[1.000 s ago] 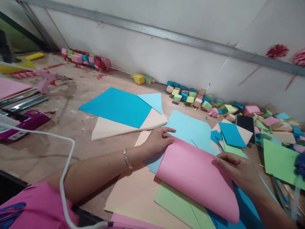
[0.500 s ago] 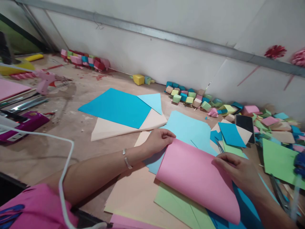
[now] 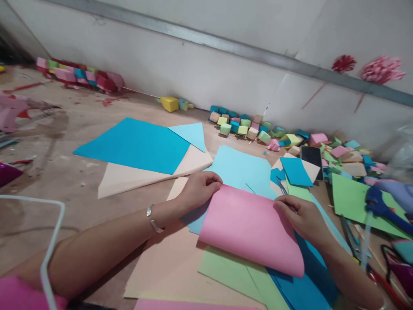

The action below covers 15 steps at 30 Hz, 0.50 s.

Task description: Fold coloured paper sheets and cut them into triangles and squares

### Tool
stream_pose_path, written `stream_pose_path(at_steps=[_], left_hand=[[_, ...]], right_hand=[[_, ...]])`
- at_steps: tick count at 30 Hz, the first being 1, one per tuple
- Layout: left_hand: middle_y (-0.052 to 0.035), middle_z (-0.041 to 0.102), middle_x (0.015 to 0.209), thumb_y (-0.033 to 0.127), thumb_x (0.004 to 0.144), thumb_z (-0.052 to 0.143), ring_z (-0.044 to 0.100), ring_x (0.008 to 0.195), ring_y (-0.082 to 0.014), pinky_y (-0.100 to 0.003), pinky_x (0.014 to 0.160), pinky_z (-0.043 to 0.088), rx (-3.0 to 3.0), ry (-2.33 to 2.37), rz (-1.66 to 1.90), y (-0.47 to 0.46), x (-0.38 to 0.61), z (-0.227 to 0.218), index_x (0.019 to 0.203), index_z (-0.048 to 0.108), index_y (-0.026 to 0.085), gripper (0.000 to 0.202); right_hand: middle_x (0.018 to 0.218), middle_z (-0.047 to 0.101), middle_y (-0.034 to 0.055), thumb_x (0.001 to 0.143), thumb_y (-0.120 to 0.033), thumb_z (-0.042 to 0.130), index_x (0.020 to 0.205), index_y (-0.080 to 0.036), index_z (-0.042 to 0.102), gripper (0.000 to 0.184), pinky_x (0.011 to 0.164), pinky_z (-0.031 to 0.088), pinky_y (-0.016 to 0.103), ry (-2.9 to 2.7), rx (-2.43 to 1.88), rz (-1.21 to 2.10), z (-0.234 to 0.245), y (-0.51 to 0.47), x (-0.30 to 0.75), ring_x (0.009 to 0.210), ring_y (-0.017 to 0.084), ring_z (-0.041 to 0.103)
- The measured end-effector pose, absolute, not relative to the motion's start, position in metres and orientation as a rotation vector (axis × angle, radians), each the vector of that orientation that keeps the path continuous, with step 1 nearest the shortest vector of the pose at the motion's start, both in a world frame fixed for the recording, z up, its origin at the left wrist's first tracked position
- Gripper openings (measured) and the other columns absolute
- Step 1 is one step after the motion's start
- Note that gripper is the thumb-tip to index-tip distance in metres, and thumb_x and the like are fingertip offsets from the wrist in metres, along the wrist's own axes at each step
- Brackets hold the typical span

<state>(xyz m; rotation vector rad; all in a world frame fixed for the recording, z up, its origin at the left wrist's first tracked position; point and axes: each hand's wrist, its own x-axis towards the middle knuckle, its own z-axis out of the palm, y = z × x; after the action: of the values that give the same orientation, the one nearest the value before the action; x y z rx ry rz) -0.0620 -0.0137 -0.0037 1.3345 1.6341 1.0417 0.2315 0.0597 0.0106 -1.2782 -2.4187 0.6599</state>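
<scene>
1. Head view: the left hand (image 3: 200, 189) has its fingers curled close together, pinching the upper left corner of a pink sheet (image 3: 248, 228)
2. The right hand (image 3: 303, 217) grips the sheet's upper right corner, fingers drawn in with the thumb along the edge
3. The pink sheet lies between the two hands near the front of the wooden table (image 3: 64, 129); it is bent over on itself, with a rounded, uncreased curve along its lower right side
4. Under it lie a light blue sheet (image 3: 241, 165), a green sheet (image 3: 226, 271), a dark blue sheet (image 3: 306, 288) and a peach sheet (image 3: 167, 267), all overlapping
5. A bracelet (image 3: 153, 218) sits on the left wrist
6. Further left, well apart from the hands, a large blue sheet (image 3: 135, 144) rests on a pale one
7. A phone (image 3: 311, 157) lies face up beyond the right hand, near a row of small folded paper cubes (image 3: 245, 125) along the wall
8. At the right edge a blue glue gun (image 3: 383, 206) shows, blurred
</scene>
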Motion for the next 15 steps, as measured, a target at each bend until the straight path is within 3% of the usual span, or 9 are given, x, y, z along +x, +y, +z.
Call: stream_pose_path(at_steps=[6,11,15], left_hand=[[-0.003,0.067,0.08,0.017,0.079,0.052,0.059,0.081,-0.0195,-0.03,0.072,0.04,1.736,1.806,0.86,-0.012,-0.066,-0.003,0.073,0.066,0.019,0.015],[-0.0038,0.066,0.079,0.014,0.078,0.05,0.058,0.077,-0.02,-0.03,0.065,0.038,1.878,1.848,0.567,-0.01,-0.07,-0.002,0.071,0.065,0.019,0.017],[-0.0072,0.064,0.086,0.015,0.076,0.057,0.058,0.08,-0.0231,-0.031,0.065,0.041,2.085,1.891,0.4,-0.002,-0.067,0.006,0.092,0.068,0.017,0.019]], right_hand=[[0.079,0.065,0.0067,0.094,-0.028,0.043,0.079,-0.02,0.064,0.027,0.068,0.043,0.031,-2.636,-1.158,0.202,-0.013,0.063,0.229,0.077,0.021,0.06],[0.077,0.062,0.0073,0.095,-0.022,0.042,0.081,-0.017,0.063,0.026,0.069,0.04,0.03,-2.679,-1.108,0.092,-0.021,0.062,0.224,0.075,0.02,0.058],[0.075,0.062,0.0075,0.093,-0.018,0.043,0.077,-0.016,0.063,0.025,0.07,0.039,0.029,-2.67,-1.061,0.114,-0.023,0.063,0.221,0.075,0.019,0.057]])
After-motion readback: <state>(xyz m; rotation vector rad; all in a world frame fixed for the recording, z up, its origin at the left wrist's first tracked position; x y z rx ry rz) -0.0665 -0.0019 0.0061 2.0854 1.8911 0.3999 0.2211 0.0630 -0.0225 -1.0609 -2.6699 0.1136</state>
